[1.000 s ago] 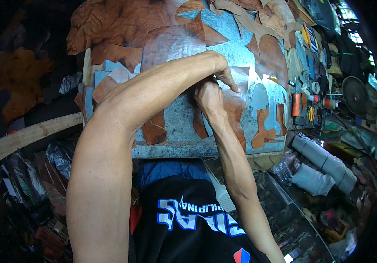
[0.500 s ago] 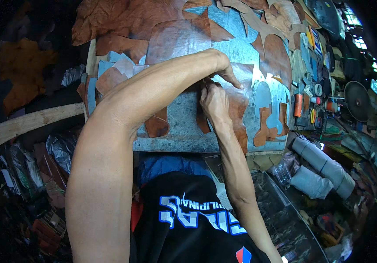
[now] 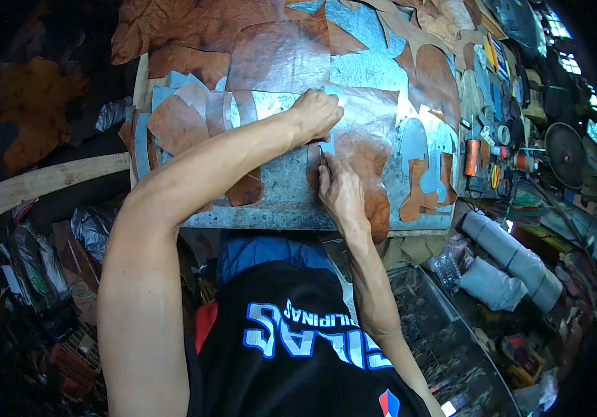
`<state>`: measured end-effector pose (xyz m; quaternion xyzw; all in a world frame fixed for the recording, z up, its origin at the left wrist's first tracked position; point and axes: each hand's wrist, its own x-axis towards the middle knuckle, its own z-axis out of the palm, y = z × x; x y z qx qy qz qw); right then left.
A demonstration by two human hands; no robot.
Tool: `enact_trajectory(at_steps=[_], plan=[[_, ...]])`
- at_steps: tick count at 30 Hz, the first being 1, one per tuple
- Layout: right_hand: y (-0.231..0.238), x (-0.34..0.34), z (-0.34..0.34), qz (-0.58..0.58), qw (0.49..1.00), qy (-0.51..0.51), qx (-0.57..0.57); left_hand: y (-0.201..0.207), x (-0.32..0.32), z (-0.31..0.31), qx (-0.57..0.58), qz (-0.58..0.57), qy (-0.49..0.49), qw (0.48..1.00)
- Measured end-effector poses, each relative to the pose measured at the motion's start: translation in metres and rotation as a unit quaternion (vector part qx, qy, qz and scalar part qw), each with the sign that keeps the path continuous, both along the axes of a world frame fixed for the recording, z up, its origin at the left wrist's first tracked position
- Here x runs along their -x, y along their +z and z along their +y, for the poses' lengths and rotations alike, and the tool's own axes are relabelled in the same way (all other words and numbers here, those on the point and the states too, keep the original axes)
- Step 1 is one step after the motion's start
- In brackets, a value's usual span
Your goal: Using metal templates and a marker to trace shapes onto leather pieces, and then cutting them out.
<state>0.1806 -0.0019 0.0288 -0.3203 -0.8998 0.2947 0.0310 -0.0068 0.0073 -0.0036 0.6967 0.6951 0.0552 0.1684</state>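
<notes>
Two bare forearms (image 3: 222, 154) reach past a black shirt (image 3: 243, 375) with shiny lettering and over a bench (image 3: 284, 212), its grey top mottled and scuffed. Nearest, the right hand (image 3: 344, 186) is at the left side of a brown leather sheet (image 3: 371, 135), smooth and glossy, whose narrow lower end comes to the bench's near edge. This hand's fingers are bent, thumb and forefinger close together near a slim dark thing (image 3: 322, 150); whether they grip it cannot be told. Farther up, the left hand (image 3: 317, 115) is balled at the sheet's upper left, fingers folded in; their tips are hidden, so what they hold cannot be told. To the right lies a brown cutout (image 3: 413, 191) with a rounded end. Beyond are a squarish glossy piece (image 3: 281, 55) and a wrinkled hide (image 3: 166, 31).
</notes>
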Motion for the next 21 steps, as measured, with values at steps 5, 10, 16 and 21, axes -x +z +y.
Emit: enact_trajectory(at_steps=[5, 10, 16, 21], plan=[[0.004, -0.02, -0.007, 0.008, 1.0, 0.013, 0.01, 0.009, -0.005, -0.019, 0.048, -0.052, 0.046, 0.996], [0.018, -0.048, -0.013, -0.019, 0.999, 0.01, 0.041, 0.01, -0.007, -0.026, 0.049, -0.061, 0.043, 0.996], [0.026, -0.075, -0.015, -0.07, 0.997, 0.0, 0.044, 0.0, -0.007, -0.029, 0.035, -0.044, 0.052, 0.997], [0.032, -0.086, -0.016, -0.116, 0.992, -0.023, 0.048, -0.004, -0.006, -0.027, 0.038, -0.037, 0.049, 0.997]])
